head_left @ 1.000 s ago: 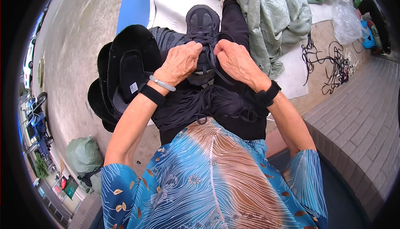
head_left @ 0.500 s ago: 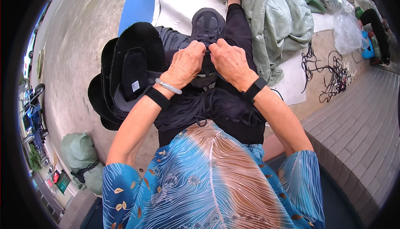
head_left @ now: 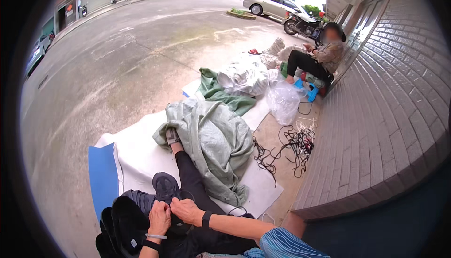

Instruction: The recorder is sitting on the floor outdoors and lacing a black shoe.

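Note:
A dark grey lace-up shoe [head_left: 165, 186] lies at my lap, its toe pointing away from me. My left hand [head_left: 159, 218] is closed in a pinch at the shoe's lacing, with a wristband behind it. Close beside it, my right hand [head_left: 187, 210] pinches at the same spot, and a thin dark shoelace [head_left: 189, 194] loops out beyond its fingers. The fingertips and most of the lace are hidden behind the hands. To the left, several black shoes [head_left: 123, 223] are stacked with their openings showing.
A grey-green woven sheet [head_left: 211, 140] covers part of my outstretched leg on white sheeting [head_left: 141, 152]. Tangled cords [head_left: 296, 147] lie right, by a brick wall [head_left: 371, 131]. Farther off are a plastic bag [head_left: 284, 103], a seated person [head_left: 324, 53], a motorcycle [head_left: 303, 25] and parked cars.
The view has swung up and to the right, bringing the street and seated person into sight. Both hands have stayed pinched close together at the shoe's lacing.

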Demonstrator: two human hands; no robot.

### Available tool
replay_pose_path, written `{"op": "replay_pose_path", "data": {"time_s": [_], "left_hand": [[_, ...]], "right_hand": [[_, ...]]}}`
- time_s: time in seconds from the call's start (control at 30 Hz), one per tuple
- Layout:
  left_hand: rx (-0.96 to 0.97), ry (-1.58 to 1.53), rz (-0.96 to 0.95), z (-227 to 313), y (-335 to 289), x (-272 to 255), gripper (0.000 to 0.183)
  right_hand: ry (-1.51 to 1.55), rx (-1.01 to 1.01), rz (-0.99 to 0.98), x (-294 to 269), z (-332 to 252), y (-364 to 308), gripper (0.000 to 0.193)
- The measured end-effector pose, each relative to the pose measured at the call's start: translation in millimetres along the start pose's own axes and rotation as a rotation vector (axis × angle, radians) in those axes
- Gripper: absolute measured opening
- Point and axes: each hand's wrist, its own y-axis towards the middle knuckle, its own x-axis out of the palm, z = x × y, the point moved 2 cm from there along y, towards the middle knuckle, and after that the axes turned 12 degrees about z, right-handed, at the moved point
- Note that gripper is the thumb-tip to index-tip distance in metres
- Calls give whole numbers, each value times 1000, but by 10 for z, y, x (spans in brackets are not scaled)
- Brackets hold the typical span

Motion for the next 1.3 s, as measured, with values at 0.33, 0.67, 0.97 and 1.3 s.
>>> {"op": "replay_pose_path", "data": {"time_s": [0.33, 0.67, 0.97, 1.3], "left_hand": [[-9, -6, 37, -88, -45, -28, 14], [386, 54, 82, 139, -136, 42, 14], [74, -478, -252, 778, -398, -136, 15], [96, -1212, -857, 1901, -903, -79, 26]], "right_hand": [[118, -105, 47, 60, 110, -16, 11], [747, 197, 52, -633, 275, -98, 18], [790, 274, 89, -707, 492, -159, 23], [888, 844, -295, -662, 592, -374, 23]]}}
